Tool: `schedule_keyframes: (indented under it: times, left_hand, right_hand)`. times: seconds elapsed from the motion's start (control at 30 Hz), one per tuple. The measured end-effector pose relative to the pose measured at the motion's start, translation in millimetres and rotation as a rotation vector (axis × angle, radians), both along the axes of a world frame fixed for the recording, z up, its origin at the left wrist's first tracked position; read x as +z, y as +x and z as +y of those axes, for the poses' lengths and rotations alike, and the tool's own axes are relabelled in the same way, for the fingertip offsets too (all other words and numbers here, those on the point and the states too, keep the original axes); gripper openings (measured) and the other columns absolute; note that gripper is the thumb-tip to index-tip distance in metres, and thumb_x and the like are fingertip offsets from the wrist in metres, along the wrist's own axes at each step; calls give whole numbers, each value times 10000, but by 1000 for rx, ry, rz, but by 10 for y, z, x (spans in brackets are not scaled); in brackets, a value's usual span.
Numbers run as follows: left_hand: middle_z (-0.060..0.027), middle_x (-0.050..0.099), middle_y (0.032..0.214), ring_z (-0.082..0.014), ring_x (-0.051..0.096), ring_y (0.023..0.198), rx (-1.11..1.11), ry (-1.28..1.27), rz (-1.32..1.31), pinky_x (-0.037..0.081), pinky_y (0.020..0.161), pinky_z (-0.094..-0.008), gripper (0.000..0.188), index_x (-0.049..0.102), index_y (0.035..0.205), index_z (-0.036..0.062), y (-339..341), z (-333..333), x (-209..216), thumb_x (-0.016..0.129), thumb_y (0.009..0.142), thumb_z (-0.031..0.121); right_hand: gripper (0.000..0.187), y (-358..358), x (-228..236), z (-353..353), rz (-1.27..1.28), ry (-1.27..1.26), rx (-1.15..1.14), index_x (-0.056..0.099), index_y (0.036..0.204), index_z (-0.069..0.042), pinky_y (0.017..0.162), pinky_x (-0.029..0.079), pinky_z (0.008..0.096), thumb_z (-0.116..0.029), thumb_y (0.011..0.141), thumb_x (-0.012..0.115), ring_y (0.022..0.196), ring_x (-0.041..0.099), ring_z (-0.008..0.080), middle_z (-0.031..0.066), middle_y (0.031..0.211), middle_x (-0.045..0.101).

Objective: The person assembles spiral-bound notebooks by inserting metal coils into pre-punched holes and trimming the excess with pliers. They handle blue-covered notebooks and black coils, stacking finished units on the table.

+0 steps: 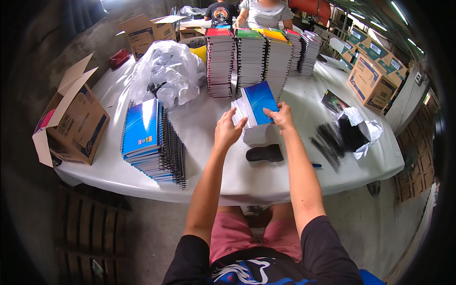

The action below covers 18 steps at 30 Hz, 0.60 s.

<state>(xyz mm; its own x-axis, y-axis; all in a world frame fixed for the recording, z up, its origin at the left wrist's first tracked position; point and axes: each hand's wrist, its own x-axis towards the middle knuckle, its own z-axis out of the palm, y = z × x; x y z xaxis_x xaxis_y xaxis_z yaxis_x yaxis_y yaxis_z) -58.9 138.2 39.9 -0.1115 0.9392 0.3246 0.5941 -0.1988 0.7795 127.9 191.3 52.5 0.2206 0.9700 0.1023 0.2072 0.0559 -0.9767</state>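
Note:
A blue cover (259, 100) with punched white pages showing along its left side lies tilted over a stack of white sheets (255, 136) in front of me. My right hand (284, 118) pinches the cover's lower right edge, thumb on top. Just left of the pages is my left hand (228, 129), its thumb and fingers apart and nothing between them. Nearer to me rests a dark, shoe-sole-shaped object (264, 153). On the left stands a tall pile of blue spiral notebooks (142, 126), their black coils toward the right.
Loose black binding coils (328, 145) and a blue pen (317, 166) lie at right. Tall stacks of notebooks (221, 61) stand behind the sheets, with a clear plastic bag (166, 71) left of them. Cardboard boxes (78, 121) flank the table; two people (267, 15) are beyond it.

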Motion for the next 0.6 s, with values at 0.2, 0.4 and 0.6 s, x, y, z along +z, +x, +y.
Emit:
schedule_keyframes:
  times: [0.2, 0.4, 0.6]
  left_hand:
    - [-175, 545, 1246, -335, 457, 1212, -104, -174, -104, 373, 995, -398, 636, 475, 1293, 21, 247, 285, -63, 622, 822, 421]
    - [-91, 602, 1181, -297, 445, 1183, 95, -121, 25, 357, 960, -438, 553, 509, 1275, 101, 394, 295, -204, 656, 814, 370]
    - [-55, 667, 852, -87, 574, 745, -186, -99, -549, 457, 702, -231, 235, 637, 1005, -33, 222, 402, -26, 688, 805, 79]
  right_hand:
    - [392, 105, -80, -90, -32, 78, 5, 571, 970, 49, 567, 483, 290, -92, 678, 790, 629, 592, 147, 102, 752, 630]
    - [185, 129, -241, -84, 33, 109, 57, 665, 833, -19, 585, 478, 264, -101, 700, 763, 619, 585, 105, 52, 715, 655]
    - [225, 106, 3, -184, 216, 118, 180, 657, 916, 5, 634, 485, 253, -99, 739, 752, 658, 591, 103, 51, 779, 670]
